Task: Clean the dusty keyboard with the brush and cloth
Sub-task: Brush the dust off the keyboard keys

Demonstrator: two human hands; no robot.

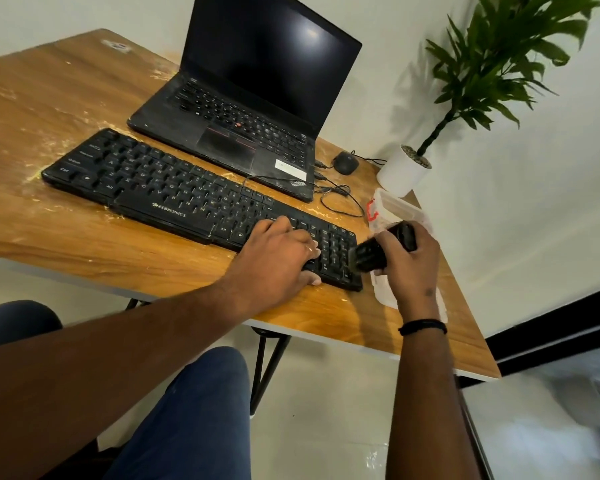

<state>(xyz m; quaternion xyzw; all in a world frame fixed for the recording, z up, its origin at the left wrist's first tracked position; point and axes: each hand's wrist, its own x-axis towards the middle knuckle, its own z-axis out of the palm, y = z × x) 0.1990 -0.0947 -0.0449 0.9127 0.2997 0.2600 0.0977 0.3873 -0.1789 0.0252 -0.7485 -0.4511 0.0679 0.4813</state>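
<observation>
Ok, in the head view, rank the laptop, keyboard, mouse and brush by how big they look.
1. laptop
2. keyboard, long but slimmer
3. brush, partly hidden in the right hand and nearer the camera
4. mouse, farther off, so the last two are unsure

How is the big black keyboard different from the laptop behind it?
The keyboard is one long flat slab; the laptop stands open with a dark screen. The keyboard lies nearer the table's front edge, the laptop farther back. The left hand rests on the keyboard while the right hand holds the brush at its end; nobody touches the laptop. Both are black with keys.
</observation>
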